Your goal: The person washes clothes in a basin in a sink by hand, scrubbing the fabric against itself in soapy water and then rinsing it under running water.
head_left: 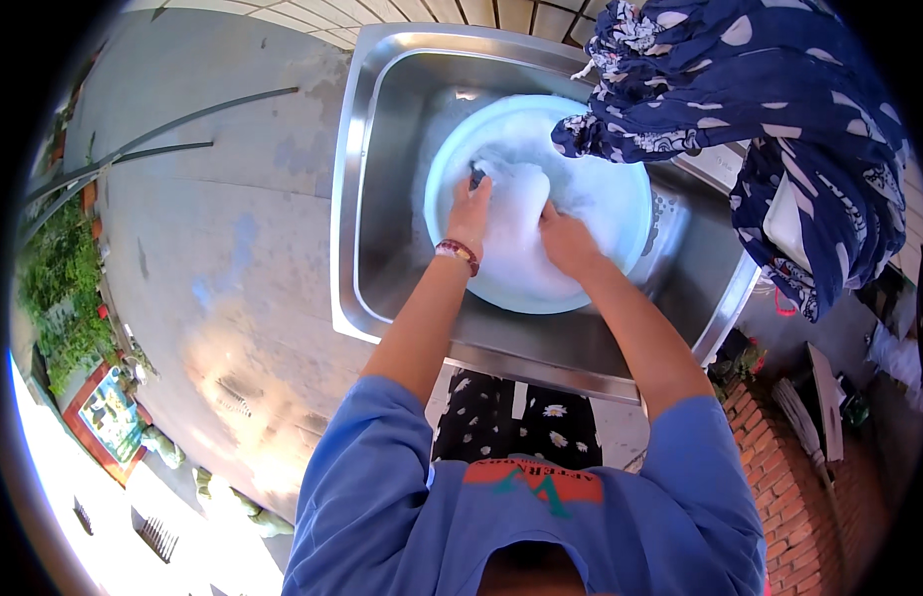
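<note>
Both my hands are inside a light blue basin (434, 214) of cloudy, foamy water, which stands in a stainless steel sink (382, 228). A white piece (526, 194) with a smooth, rounded edge rises from the suds between them; its kind is unclear. My right hand (569, 240) is closed on the right edge of this white piece, thumb uppermost. On the left, my left hand (469, 211) is closed at the waterline, with a small dark thing (476, 177) showing at its fingertips. Foam hides most of what that hand grips. A beaded bracelet circles my left wrist.
A bunched dark blue cloth with white spots (720, 89) lies over the sink's right side and overhangs the basin's rim. Long dark poles (183, 124) lie on the concrete ground at left. A broom (801, 417) stands by a brick wall (774, 487) at right.
</note>
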The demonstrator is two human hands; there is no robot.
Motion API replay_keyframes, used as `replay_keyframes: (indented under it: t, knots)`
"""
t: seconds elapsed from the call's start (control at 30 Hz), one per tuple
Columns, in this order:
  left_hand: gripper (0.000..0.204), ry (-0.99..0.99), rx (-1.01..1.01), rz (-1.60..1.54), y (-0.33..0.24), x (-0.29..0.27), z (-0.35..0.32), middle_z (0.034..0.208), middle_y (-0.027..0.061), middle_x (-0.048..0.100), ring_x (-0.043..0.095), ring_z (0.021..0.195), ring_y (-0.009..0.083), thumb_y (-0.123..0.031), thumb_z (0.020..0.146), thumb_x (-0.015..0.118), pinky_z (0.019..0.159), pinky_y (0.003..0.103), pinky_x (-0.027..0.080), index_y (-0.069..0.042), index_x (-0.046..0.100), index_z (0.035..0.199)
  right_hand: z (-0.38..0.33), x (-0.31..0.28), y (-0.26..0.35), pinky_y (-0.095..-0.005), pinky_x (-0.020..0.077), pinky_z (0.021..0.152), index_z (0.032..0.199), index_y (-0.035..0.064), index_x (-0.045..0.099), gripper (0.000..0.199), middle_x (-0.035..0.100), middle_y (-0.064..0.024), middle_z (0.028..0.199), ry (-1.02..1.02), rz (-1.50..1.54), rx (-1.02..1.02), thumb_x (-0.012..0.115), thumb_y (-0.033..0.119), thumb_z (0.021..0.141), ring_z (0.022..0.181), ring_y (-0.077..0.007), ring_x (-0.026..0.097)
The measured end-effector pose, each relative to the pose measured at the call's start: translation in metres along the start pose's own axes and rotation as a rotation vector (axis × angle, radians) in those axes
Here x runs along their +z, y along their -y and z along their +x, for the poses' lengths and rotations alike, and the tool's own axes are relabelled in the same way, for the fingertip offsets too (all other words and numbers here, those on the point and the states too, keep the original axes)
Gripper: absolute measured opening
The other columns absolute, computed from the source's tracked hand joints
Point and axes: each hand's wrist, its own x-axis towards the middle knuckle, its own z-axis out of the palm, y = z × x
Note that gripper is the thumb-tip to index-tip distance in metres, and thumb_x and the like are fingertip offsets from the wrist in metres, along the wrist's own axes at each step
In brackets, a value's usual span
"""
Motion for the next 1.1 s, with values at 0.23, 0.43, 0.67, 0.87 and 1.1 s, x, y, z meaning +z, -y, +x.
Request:
replay_keyframes:
  t: [0.23, 0.43, 0.67, 0.87, 1.1]
  knots:
    - [0.065, 0.121, -0.075, -0.314, -0.021, 0.017, -0.001, 0.116, 0.0104, 0.055, 0.054, 0.106, 0.0213, -0.059, 0.085, 0.056, 0.08, 0.032, 0.049, -0.008, 0.049, 0.125, -0.011, -0.058, 0.074, -0.0414, 0.0474, 0.07, 0.103, 0.0013, 0.056, 0.027, 0.049, -0.0161, 0.103, -0.723, 0.565, 0.083, 0.059, 0.004, 0.076, 0.085, -0.0353, 0.056]
    - [0.059, 0.458, -0.247, -0.581, -0.054, 0.018, -0.05, 0.069, 0.0027, 0.06, 0.057, 0.06, 0.0157, -0.068, 0.084, 0.051, 0.053, 0.028, 0.048, -0.01, 0.061, 0.087, -0.066, -0.077, 0.156, -0.0362, 0.0453, 0.054, 0.079, 0.0063, 0.059, 0.015, 0.053, -0.0082, 0.086, -0.866, 0.419, -0.003, 0.069, 0.018, 0.078, 0.071, -0.0259, 0.058]
    - [0.043, 0.243, 0.583, -0.117, -0.031, 0.047, -0.077, 0.073, 0.0018, 0.058, 0.056, 0.061, 0.0155, -0.052, 0.09, 0.054, 0.054, 0.027, 0.047, -0.009, 0.059, 0.089, -0.041, -0.11, 0.141, -0.037, 0.0437, 0.049, 0.068, 0.009, 0.058, 0.026, 0.059, -0.0098, 0.065, -1.0, 0.288, 0.027, 0.059, 0.025, 0.088, 0.057, -0.0296, 0.058]
    - [0.037, -0.037, 0.061, -0.134, -0.031, 0.019, -0.084, 0.08, 0.0061, 0.06, 0.058, 0.074, 0.0147, -0.039, 0.091, 0.054, 0.077, 0.03, 0.046, -0.003, 0.062, 0.093, -0.048, -0.097, 0.09, -0.0457, 0.0485, 0.069, 0.092, 0.0084, 0.06, 0.027, 0.06, -0.0155, 0.085, -0.67, 0.681, 0.492, 0.053, 0.035, 0.092, 0.077, -0.037, 0.062]
    - [0.054, -0.507, 0.337, 0.722, -0.011, -0.075, -0.054, 0.103, 0.0194, 0.065, 0.061, 0.102, 0.0338, -0.037, 0.075, 0.069, 0.089, 0.04, 0.047, -0.004, 0.059, 0.116, -0.114, -0.045, 0.02, -0.0451, 0.0491, 0.081, 0.123, 0.0028, 0.043, 0.045, 0.056, -0.0224, 0.109, -1.019, 0.083, 0.638, 0.061, 0.025, 0.088, 0.09, -0.039, 0.062]
